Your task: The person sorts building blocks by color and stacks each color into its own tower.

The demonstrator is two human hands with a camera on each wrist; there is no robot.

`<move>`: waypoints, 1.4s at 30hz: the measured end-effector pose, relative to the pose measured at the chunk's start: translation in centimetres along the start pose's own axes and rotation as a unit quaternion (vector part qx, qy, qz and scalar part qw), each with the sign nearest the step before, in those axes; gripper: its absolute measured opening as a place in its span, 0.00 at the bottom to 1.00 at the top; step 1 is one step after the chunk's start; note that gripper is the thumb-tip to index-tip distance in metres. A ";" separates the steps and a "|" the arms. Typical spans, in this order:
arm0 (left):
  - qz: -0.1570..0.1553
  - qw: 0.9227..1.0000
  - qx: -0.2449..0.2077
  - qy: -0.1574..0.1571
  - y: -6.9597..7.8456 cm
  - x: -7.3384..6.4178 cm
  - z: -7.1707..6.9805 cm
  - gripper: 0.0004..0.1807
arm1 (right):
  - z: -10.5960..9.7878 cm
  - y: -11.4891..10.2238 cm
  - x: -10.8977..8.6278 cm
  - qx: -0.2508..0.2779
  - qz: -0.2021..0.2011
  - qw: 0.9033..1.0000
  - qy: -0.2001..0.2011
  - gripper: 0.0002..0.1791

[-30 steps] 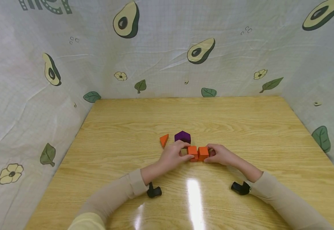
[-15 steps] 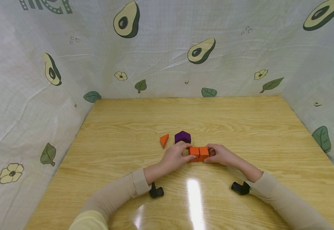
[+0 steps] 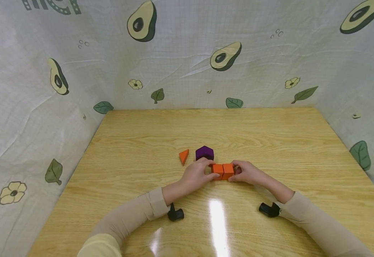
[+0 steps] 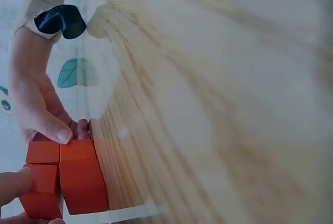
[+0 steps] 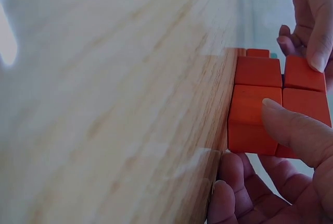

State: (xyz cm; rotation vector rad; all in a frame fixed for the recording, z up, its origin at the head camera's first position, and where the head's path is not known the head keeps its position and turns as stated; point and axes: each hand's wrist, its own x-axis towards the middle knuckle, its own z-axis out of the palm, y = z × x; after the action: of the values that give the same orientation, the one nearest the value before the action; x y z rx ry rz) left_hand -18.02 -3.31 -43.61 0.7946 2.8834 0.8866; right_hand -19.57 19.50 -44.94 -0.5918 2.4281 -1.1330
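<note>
Orange cubes stand stacked two wide and two high on the table. My left hand (image 3: 195, 174) pinches the upper left cube (image 3: 218, 168) between thumb and fingers, as the left wrist view also shows. On the other side, my right hand (image 3: 246, 172) grips the right-hand column by its outer side. Its thumb lies across the lower right cube (image 5: 252, 138) and the upper right cube (image 3: 228, 167). Only a thin seam shows between the two upper cubes. Just behind my left fingers sits a purple angular block (image 3: 204, 152), its lower part partly hidden.
An orange triangular block (image 3: 184, 156) lies left of the purple block. Black wrist cameras, the left one (image 3: 175, 213) and the right one (image 3: 269, 210), hang by the cuffs. A printed avocado cloth (image 3: 187, 71) encloses the wooden table (image 3: 135, 142) at back and sides.
Since a second ago my left hand has slid the upper left cube a little to the right, narrowing the gap to its neighbour. My right hand has stayed in place.
</note>
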 end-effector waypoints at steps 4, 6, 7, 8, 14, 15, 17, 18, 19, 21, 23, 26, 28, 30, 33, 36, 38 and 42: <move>-0.002 1.000 0.003 -0.002 0.0 0.0 0.0 0.24 | 0.0 0.0 0.0 -0.001 -0.001 1.000 0.000 0.17; -0.007 1.000 0.003 -0.007 0.1 0.0 0.0 0.25 | 0.0 0.0 0.0 -0.001 -0.002 1.000 0.000 0.16; -0.010 1.000 0.002 -0.009 0.1 0.0 0.1 0.25 | 0.0 0.0 0.0 -0.001 -0.002 1.000 0.000 0.16; -0.013 1.000 0.002 -0.011 0.1 0.1 0.1 0.25 | 0.0 0.0 0.0 -0.001 -0.002 1.000 0.001 0.16; -0.019 1.000 0.009 -0.015 0.1 0.1 0.2 0.25 | 0.0 0.0 -0.1 -0.003 -0.002 1.000 0.001 0.17; -0.019 1.000 0.009 -0.015 0.1 0.1 0.3 0.25 | 0.0 0.0 -0.1 -0.003 -0.002 1.000 0.000 0.17; -0.019 1.000 0.010 -0.017 0.1 0.1 0.3 0.26 | 0.0 -0.1 -0.1 -0.003 -0.004 1.000 -0.001 0.20; -0.020 1.000 0.008 -0.019 0.1 0.1 0.2 0.27 | 0.0 -0.2 -0.2 -0.002 -0.006 1.000 -0.002 0.21; -0.021 1.000 0.006 -0.021 0.1 0.1 0.2 0.27 | 0.0 -0.2 -0.2 -0.001 -0.006 1.000 -0.003 0.23; -0.027 0.999 0.002 -0.026 0.2 0.1 0.1 0.28 | 0.0 -0.3 -0.3 0.001 -0.008 1.000 -0.004 0.26; -0.033 0.999 -0.001 -0.030 0.2 0.0 0.0 0.27 | 0.0 -0.4 -0.4 0.002 -0.011 1.000 -0.004 0.27; -0.035 0.999 0.001 -0.033 0.1 -0.1 -0.2 0.25 | 0.0 -0.4 -0.5 0.007 -0.014 1.000 -0.003 0.26; -0.032 0.999 0.003 -0.034 0.1 -0.1 -0.3 0.24 | 0.0 -0.3 -0.5 0.008 -0.017 1.000 -0.002 0.25; -0.029 0.999 0.005 -0.034 0.1 -0.1 -0.3 0.24 | 0.1 -0.3 -0.5 0.007 -0.019 1.000 0.001 0.24; -0.026 0.999 0.008 -0.036 0.1 0.0 -0.3 0.23 | 0.1 -0.3 -0.5 0.004 -0.019 1.000 0.006 0.23; -0.026 0.999 0.008 -0.037 0.1 0.0 -0.3 0.23 | 0.2 -0.3 -0.6 0.004 -0.017 1.000 0.008 0.22; -0.026 0.999 0.007 -0.038 0.1 0.0 -0.4 0.23 | 0.3 -0.2 -0.6 0.003 -0.018 1.000 0.009 0.22; -0.027 0.999 0.006 -0.040 0.1 0.0 -0.4 0.23 | 0.3 -0.2 -0.6 -0.002 -0.017 1.000 0.011 0.22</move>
State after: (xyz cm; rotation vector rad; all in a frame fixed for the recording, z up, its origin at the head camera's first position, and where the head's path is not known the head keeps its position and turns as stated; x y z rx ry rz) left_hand -18.03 -3.47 -43.28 0.7324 2.8295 0.8134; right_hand -18.91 19.50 -44.84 -0.6262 2.4477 -1.1541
